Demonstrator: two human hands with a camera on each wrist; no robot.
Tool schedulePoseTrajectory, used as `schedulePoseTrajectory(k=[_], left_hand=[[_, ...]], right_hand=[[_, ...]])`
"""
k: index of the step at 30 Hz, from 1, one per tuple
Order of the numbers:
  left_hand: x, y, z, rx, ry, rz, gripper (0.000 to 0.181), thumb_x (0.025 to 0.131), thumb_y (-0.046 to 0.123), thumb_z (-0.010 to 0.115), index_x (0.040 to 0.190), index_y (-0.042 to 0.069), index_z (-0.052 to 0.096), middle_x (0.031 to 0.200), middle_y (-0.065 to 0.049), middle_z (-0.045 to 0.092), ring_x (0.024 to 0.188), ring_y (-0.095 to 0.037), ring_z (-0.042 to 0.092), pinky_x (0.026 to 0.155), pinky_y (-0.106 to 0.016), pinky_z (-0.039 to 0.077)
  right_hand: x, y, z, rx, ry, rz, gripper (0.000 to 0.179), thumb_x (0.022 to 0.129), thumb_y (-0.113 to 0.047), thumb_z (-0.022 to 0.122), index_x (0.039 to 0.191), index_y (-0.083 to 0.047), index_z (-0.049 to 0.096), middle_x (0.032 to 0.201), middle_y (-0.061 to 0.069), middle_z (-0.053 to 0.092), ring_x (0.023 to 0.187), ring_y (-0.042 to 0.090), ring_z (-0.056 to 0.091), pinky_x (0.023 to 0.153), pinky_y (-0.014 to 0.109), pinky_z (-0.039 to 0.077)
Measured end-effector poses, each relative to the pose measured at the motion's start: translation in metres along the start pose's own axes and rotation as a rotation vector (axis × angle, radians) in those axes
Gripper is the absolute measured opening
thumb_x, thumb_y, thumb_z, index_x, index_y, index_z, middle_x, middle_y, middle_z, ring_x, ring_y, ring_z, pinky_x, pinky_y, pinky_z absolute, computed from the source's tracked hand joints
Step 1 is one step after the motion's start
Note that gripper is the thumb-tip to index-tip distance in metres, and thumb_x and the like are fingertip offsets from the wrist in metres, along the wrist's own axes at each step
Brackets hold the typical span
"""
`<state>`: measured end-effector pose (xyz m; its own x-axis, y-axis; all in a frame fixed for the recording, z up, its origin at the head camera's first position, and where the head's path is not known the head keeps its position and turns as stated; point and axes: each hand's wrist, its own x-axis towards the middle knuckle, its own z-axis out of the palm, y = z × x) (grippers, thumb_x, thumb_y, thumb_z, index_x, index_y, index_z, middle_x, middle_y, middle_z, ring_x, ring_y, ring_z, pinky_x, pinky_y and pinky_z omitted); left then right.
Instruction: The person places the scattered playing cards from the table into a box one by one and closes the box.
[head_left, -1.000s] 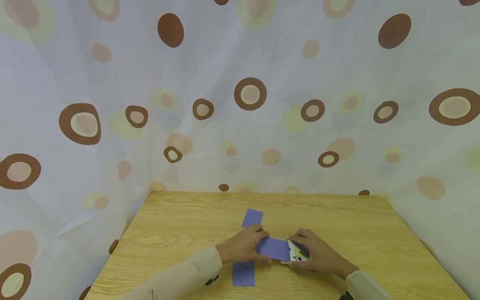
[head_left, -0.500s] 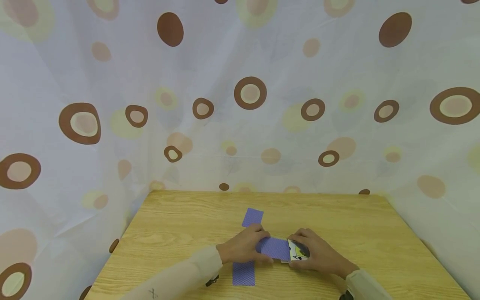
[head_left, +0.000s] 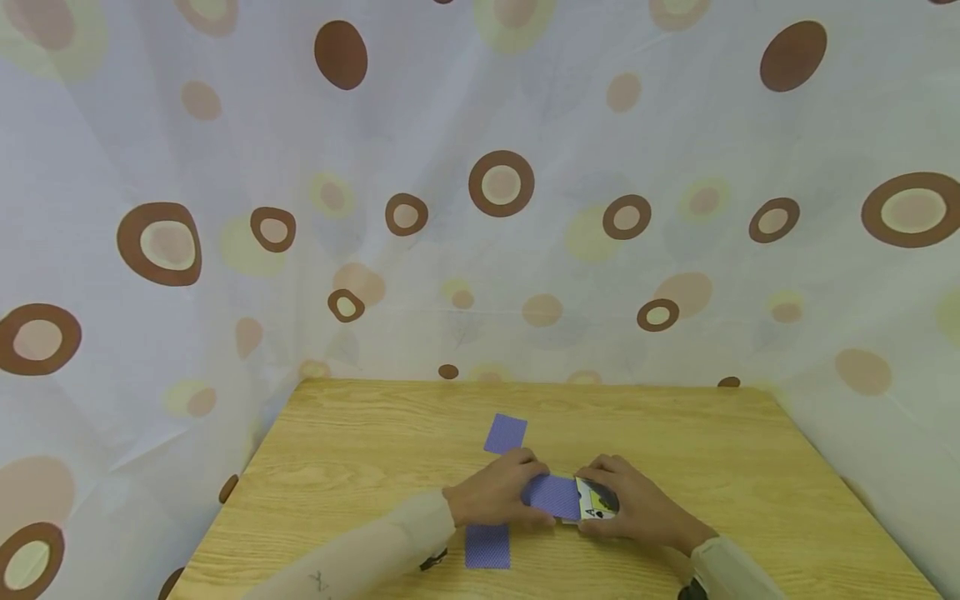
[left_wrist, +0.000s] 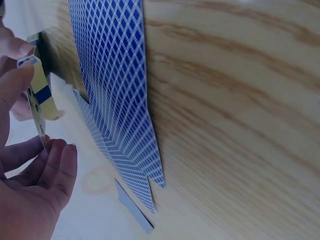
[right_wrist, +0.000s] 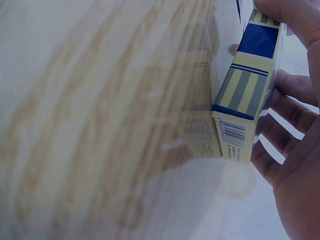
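Wood-grain table [head_left: 712,442], blue-backed cards [head_left: 487,547] face down

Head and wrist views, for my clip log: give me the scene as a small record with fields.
left hand: pinches blue-backed card; count unclear
right hand: grips box
held card and box: meet between the hands; whether inserted, unclear
other cards: backs up on wooden table
backdrop: white, spotted

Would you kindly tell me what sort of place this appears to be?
Probably a screened-off indoor tabletop spot: patterned sheeting hangs behind and beside a wood-grain table, with blue-backed playing cards on it.
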<state>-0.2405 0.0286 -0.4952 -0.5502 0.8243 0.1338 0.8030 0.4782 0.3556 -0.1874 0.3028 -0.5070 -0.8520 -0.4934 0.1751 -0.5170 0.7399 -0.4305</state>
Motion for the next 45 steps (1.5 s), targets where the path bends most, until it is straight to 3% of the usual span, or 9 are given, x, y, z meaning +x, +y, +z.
schedulePoseTrajectory(k=[9,19,24,29,33,38,45], left_hand=[[0.014,0.006,0.010,0.102,0.040,0.061,0.074,0.087,0.061,0.075,0.135,0.006,0.065,0.123,-0.003,0.060,0.105,-0.007,0.054,0.086,-0.013,0.046],[0.022,0.014,0.020,0.120,0.045,0.032,0.077,0.086,0.064,0.074,0.137,0.007,0.064,0.120,0.000,0.057,0.101,-0.005,0.051,0.082,-0.013,0.045],[0.021,0.019,0.015,0.124,0.031,0.006,0.081,0.085,0.066,0.073,0.138,0.005,0.064,0.123,-0.002,0.060,0.104,-0.007,0.053,0.084,-0.013,0.047],[0.014,0.016,0.004,0.048,0.030,-0.017,0.080,0.082,0.064,0.078,0.135,0.004,0.065,0.123,-0.002,0.058,0.105,-0.009,0.055,0.084,-0.016,0.049],[0.009,0.007,0.002,-0.024,0.021,-0.014,0.073,0.084,0.058,0.080,0.131,0.005,0.067,0.117,0.000,0.056,0.093,-0.005,0.053,0.078,-0.015,0.047],[0.007,0.000,0.005,-0.022,0.014,-0.002,0.065,0.086,0.055,0.080,0.128,0.006,0.070,0.112,0.003,0.056,0.090,-0.001,0.047,0.077,-0.013,0.045],[0.013,0.004,0.012,-0.006,0.036,0.041,0.055,0.088,0.054,0.078,0.119,0.008,0.074,0.112,0.004,0.060,0.097,-0.003,0.053,0.082,-0.013,0.047]], right_hand=[[0.001,-0.002,0.000,0.009,0.010,-0.028,0.072,0.088,-0.063,0.073,0.138,-0.011,0.064,0.122,-0.010,0.054,0.106,0.010,0.052,0.088,0.038,0.052],[0.002,0.000,0.001,0.011,0.004,-0.024,0.074,0.087,-0.066,0.071,0.139,-0.015,0.063,0.125,-0.010,0.053,0.109,0.009,0.052,0.091,0.039,0.052],[-0.001,-0.001,0.000,0.002,0.010,-0.034,0.074,0.087,-0.064,0.073,0.138,-0.011,0.063,0.124,-0.008,0.054,0.108,0.011,0.053,0.090,0.040,0.053],[-0.001,-0.002,0.000,0.001,0.008,-0.028,0.074,0.088,-0.063,0.073,0.138,-0.010,0.063,0.123,-0.007,0.055,0.107,0.011,0.053,0.088,0.038,0.052],[-0.001,-0.001,0.001,-0.010,0.008,-0.016,0.074,0.087,-0.064,0.073,0.137,-0.011,0.064,0.123,-0.007,0.055,0.105,0.010,0.052,0.085,0.034,0.052],[0.000,0.000,0.003,-0.013,0.006,-0.010,0.074,0.086,-0.065,0.074,0.137,-0.011,0.065,0.123,-0.008,0.055,0.104,0.010,0.052,0.085,0.034,0.051],[0.000,0.000,0.003,0.005,0.003,-0.011,0.074,0.087,-0.065,0.073,0.137,-0.011,0.064,0.122,-0.009,0.054,0.104,0.009,0.052,0.085,0.033,0.051]])
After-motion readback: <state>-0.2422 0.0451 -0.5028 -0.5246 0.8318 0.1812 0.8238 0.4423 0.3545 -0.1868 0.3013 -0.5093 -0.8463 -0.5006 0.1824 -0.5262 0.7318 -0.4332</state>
